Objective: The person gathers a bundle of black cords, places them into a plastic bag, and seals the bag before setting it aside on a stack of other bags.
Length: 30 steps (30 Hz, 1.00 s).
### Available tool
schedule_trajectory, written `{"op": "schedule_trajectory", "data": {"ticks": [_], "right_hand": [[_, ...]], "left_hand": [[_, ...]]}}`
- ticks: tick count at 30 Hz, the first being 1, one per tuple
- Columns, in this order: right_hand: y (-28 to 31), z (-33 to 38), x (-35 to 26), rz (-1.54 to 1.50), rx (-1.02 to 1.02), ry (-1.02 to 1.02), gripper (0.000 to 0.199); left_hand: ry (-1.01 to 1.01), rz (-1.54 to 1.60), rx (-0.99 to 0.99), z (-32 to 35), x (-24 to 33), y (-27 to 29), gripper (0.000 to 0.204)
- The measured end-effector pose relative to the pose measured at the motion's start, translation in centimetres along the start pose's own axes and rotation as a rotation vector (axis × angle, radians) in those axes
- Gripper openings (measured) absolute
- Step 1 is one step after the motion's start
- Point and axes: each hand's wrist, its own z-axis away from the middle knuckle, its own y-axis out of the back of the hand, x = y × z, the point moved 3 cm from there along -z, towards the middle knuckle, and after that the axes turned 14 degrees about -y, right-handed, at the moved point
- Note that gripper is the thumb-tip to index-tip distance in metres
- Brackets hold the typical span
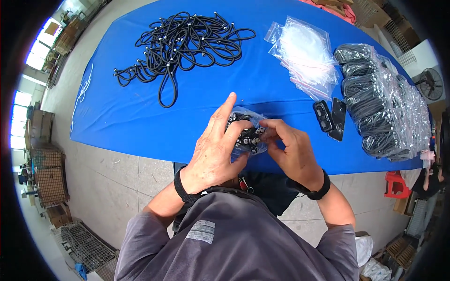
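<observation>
At the near edge of the blue table, a clear plastic bag (pixel 253 114) surrounds a bundle of black elastic cords (pixel 245 133) with silvery metal ends facing up. My left hand (pixel 209 149) holds the bag from its left side, thumb low and one finger stretched up past it. On the other side, my right hand (pixel 295 152) pinches the bag's edge between thumb and fingers. The lower part of the bundle is hidden behind my hands. Each wrist wears a black band.
Loose black cord loops (pixel 180 44) lie piled at the far left of the blue table (pixel 117 126). Flat clear bags (pixel 304 51) are stacked at the far right, near a black open case (pixel 323 116) and a dark phone (pixel 338 119). Filled bags (pixel 379 103) line the right edge.
</observation>
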Motion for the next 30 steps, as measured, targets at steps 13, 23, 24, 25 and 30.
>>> {"op": "schedule_trajectory", "data": {"ticks": [13,23,24,25,30], "right_hand": [[-0.5,-1.4,1.1,-0.042,-0.031,0.138,0.040],[-0.2,-1.7,0.4,-0.019,-0.019,0.106,0.030],[-0.2,-1.7,0.4,-0.019,-0.021,0.108,0.030],[-0.3,-1.7,0.4,-0.030,-0.021,0.118,0.029],[-0.5,-1.6,0.0,-0.019,0.009,0.117,0.028]], "left_hand": [[0.052,0.065,0.015,0.7,-1.7,0.2,0.067],[0.037,0.063,0.009,0.8,-2.1,0.2,0.069],[0.038,0.062,0.011,0.8,-2.1,0.2,0.069],[0.040,0.064,0.014,0.8,-2.2,0.1,0.070],[0.062,0.082,0.001,0.8,-1.8,0.2,0.072]]}}
